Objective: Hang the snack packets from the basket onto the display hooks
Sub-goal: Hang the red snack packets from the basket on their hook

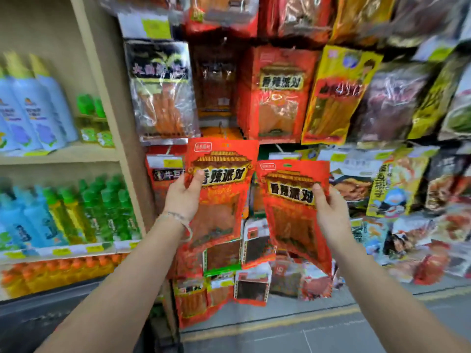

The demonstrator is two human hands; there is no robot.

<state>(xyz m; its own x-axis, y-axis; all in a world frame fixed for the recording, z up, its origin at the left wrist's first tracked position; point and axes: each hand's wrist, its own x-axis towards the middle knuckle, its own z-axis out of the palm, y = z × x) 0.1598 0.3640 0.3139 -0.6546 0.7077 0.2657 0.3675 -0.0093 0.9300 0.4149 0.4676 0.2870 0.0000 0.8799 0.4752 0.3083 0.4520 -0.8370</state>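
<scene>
My left hand [184, 197] grips a red snack packet [219, 189] by its left edge, thumb on the front, and holds it upright before the display. In my right hand [331, 210] is a second, matching red packet [293, 215], pinched at its right edge and tilted slightly. Above them the same kind of red packet [277, 93] hangs on the display. A bare hook [224, 128] shows just above the left packet. The basket is out of view.
Many other snack packets hang on the display wall [382, 103] to the right and below. On the left stands a beige shelf unit [102, 154] with blue and green bottles [38, 108]. Grey floor with a yellow line [280, 322] lies below.
</scene>
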